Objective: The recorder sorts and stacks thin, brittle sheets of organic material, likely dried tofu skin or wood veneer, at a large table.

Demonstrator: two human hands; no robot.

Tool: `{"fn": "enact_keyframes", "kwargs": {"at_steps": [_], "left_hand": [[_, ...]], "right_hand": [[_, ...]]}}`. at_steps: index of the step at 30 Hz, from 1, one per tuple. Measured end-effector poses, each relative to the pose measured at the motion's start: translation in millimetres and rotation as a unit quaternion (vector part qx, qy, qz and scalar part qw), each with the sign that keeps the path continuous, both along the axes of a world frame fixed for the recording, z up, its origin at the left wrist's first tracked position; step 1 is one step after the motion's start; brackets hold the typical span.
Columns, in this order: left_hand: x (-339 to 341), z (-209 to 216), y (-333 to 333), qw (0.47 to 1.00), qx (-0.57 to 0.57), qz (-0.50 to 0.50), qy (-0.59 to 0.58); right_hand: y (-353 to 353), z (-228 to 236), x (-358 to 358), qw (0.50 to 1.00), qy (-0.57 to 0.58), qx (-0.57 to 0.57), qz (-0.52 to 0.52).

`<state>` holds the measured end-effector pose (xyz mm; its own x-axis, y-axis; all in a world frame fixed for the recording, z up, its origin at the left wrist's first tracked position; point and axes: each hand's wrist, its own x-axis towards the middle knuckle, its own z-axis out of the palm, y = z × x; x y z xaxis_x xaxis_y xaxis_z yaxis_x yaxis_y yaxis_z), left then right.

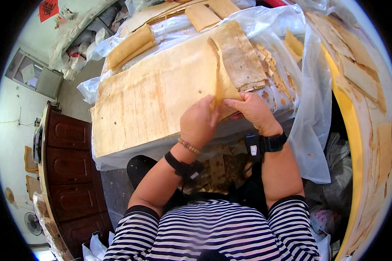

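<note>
A broad tan sheet (148,100), thin and stiff-looking with brownish streaks and a few dark specks, lies across the work surface. Its right end bends up into a raised fold. My left hand (200,119) is closed on the near end of that fold. Close beside it, my right hand (255,112) grips the sheet's near right corner with thumb on top; the fingers beneath are partly hidden. Behind my right hand lies a greyish-brown rough piece (239,56) with a layered, ragged near edge, partly against the fold.
Clear plastic film (311,130) covers the surface and hangs down at right. Broken scraps (274,69) lie right of the sheet, a folded tan piece (130,47) at far left. A yellow-edged board (342,117) bears more pieces. Dark wooden cabinets (69,156) stand left.
</note>
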<state>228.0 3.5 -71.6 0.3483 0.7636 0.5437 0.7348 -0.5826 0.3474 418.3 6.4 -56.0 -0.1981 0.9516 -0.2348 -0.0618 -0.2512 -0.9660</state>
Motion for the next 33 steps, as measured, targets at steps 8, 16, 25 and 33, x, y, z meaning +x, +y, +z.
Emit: {"fn": "enact_keyframes", "kwargs": {"at_steps": [8,16,25,33], "left_hand": [[-101,55,55,0.889,-0.014,0.23,-0.395],[-125,109,42,0.935,0.105,0.105,-0.323],[-53,46,-58,0.972,0.062,-0.221,-0.051],[-120,-13,-48,0.975,-0.084,0.121,0.169]], "right_hand": [[7,-7,19,0.988,-0.093,0.022,-0.124],[-16,36,-38,0.746,-0.476,0.436,-0.164],[-2,-18,-75,0.997,0.026,-0.037,-0.07],[30,23,-106,0.992,0.035,0.017,-0.116]]}}
